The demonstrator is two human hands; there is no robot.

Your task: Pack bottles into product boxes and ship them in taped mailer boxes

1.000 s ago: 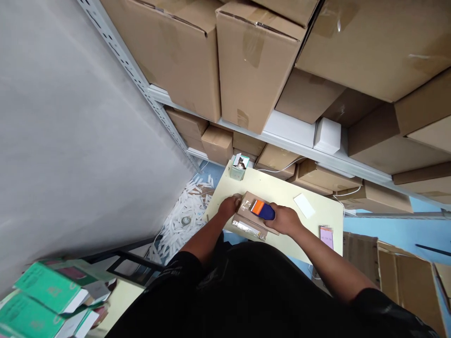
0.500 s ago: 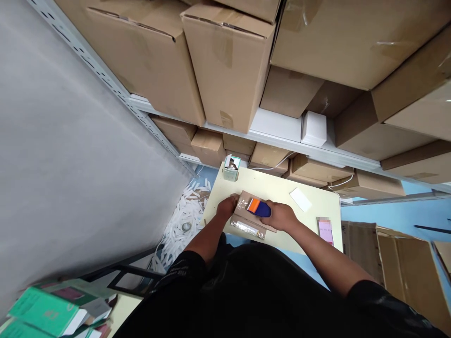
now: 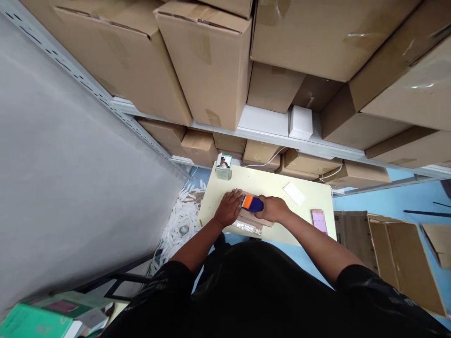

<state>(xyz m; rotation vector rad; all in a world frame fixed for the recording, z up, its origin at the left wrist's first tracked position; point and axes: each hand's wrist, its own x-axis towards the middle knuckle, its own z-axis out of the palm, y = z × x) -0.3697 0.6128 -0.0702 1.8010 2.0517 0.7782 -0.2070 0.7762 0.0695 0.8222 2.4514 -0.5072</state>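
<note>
On the pale table lies a flat brown cardboard box (image 3: 248,215), with shiny clear plastic along its near side. My right hand (image 3: 274,208) grips a blue and orange tape dispenser (image 3: 252,203) from its right end, low over the top of the box. My left hand (image 3: 228,207) rests flat on the left part of the box, fingers stretched out and close to the dispenser's orange end. That hand covers much of the box's left side. Whether tape runs between the dispenser and the box is too small to tell.
A small open green-and-white box (image 3: 223,169) stands at the table's (image 3: 262,180) far left corner. A white card (image 3: 294,193) and a phone (image 3: 319,222) lie to the right. Shelves with cardboard boxes (image 3: 207,70) overhang the back. White strips (image 3: 176,225) litter the floor at left.
My left hand has moved from the box's left edge onto its top and flattened out. The dispenser stays in my right hand over the box. The view has shifted slightly.
</note>
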